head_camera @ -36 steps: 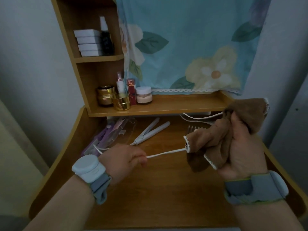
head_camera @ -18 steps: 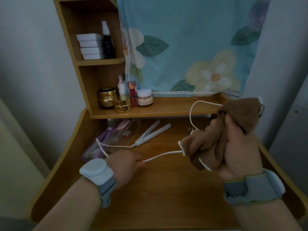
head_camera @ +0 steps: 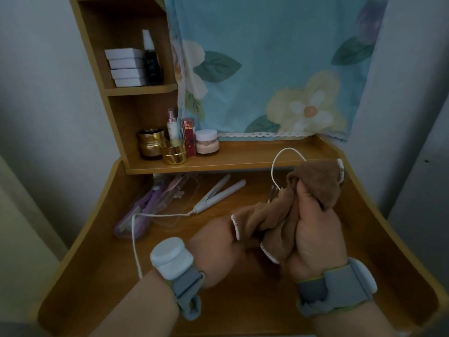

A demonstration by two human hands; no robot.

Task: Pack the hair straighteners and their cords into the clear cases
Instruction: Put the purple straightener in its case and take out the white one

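White straightener lying on desk beside clear cases, long axis diagonal, tip pointing far-right, cord end near-left. Right hand gripping brown cloth around cord; left hand gripping something, likely cord, fingers hidden. Step seemingly cord wiping. Next: coiling cord, casing.

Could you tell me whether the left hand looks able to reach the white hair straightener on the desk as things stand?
Probably yes. The white hair straightener lies in the open on the desk, nothing covering it, ahead of the left hand. That hand sits against the brown cloth and would first have to leave it.
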